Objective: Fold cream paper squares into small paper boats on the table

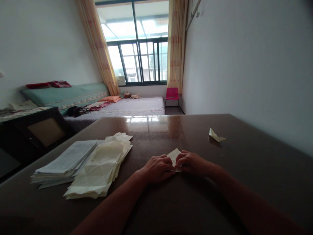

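A small folded piece of cream paper (175, 156) lies on the dark glossy table (156, 209), between my two hands. My left hand (160, 168) is closed on its left side, fingertips pressing the near edge. From the right, my right hand (190, 162) grips the paper with bent fingers, thumb near the lower edge. The two hands nearly meet at the near corner, and the lower folds are partly hidden under the fingers. Farther back on the right stands a small folded paper shape (216, 135) with upturned ends, like a boat, touched by neither hand.
On the left of the table lies a stack of creased cream sheets (97, 166), overlapping a stack of whiter printed sheets (67, 158). Beyond the table are a bed (146, 106), a pink chair (172, 94) and a window. A dark cabinet (36, 133) stands at left.
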The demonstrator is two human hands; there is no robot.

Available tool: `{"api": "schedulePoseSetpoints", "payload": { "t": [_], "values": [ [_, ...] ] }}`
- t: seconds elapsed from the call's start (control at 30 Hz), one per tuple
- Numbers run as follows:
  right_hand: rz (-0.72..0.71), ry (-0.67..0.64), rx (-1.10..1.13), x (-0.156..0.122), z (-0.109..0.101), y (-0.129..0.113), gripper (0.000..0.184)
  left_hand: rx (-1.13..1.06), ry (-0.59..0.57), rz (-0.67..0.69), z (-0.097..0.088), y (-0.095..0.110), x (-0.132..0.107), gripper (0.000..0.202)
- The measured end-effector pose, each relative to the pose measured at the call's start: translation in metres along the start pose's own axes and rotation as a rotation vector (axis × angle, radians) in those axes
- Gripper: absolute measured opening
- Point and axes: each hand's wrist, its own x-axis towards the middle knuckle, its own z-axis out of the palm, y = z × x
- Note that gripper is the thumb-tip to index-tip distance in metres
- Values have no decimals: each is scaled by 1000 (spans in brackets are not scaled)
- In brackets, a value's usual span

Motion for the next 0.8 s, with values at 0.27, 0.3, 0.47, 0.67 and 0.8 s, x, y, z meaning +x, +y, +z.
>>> {"api": "schedulePoseSetpoints", "payload": {
  "t": [0.27, 0.3, 0.47, 0.67, 0.8],
  "values": [
    [27, 7, 9, -1, 3, 3, 18, -17, -3, -8, 3, -3, 0, 24],
    [27, 8, 13, -1, 3, 3, 18, -18, -2, -11, 3, -3, -1, 24],
    [20, 14, 27, -1, 3, 1, 18, -10, 11, -17, 2, -4, -2, 24],
    [19, 23, 41, 1, 8, 4, 15, 5, 27, -13, 3, -5, -2, 24],
    [27, 19, 40, 1, 7, 4, 16, 12, 21, -9, 2, -6, -2, 26]
  ]
}}
